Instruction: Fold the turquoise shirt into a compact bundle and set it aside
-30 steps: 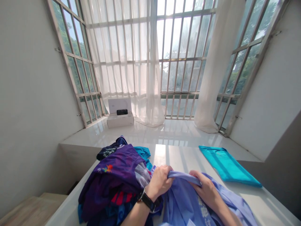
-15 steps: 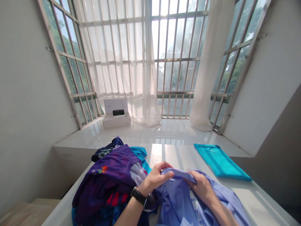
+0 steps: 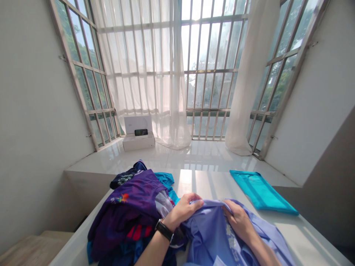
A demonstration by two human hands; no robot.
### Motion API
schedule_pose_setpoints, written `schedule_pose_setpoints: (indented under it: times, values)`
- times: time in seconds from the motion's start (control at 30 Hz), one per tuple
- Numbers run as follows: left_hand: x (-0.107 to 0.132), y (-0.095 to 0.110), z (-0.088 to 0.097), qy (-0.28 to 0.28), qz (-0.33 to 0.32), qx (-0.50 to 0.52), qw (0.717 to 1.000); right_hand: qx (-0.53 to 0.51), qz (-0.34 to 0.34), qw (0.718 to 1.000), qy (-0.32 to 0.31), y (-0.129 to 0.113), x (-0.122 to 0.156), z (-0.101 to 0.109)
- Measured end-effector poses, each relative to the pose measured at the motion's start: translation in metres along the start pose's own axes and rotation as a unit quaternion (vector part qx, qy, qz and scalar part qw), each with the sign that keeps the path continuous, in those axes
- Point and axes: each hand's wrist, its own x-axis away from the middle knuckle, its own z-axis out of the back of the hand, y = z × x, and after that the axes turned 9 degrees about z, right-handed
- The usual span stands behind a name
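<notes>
A light blue-purple shirt [image 3: 208, 225] lies spread at the front of the white table, with a pale patterned strip down its middle. My left hand [image 3: 185, 208] pinches the left end of its upper edge, thumb and fingers closed on the cloth. On the right end of that same edge, my right hand [image 3: 237, 218] is closed too. The edge is drawn between both hands. The lower part of the shirt runs out of view. Close by my left forearm is a heap of clothes with a purple printed jersey [image 3: 130, 203] on top.
A folded turquoise garment [image 3: 263, 192] lies at the table's right [image 3: 294, 236]. Farther back, a white box [image 3: 138, 142] with a phone [image 3: 141, 132] stands on the window ledge [image 3: 205, 153]. White curtains [image 3: 172, 122] hang before barred windows.
Between my hands the shirt's edge has been pulled flatter and straighter. Both hands keep hold of it, my left hand having shifted slightly. The whole view has moved a little.
</notes>
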Motion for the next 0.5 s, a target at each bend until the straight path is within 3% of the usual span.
schedule_pose_setpoints:
  times: [0.23, 0.5]
  values:
    - [0.010, 0.002, 0.001, -0.153, 0.033, -0.117, 0.981, -0.039, -0.012, 0.999, 0.016, 0.001, 0.004, -0.002]
    - [0.013, 0.008, 0.000, -0.189, 0.027, -0.035, 0.981, -0.042, -0.051, 0.996, -0.058, -0.005, 0.008, -0.005]
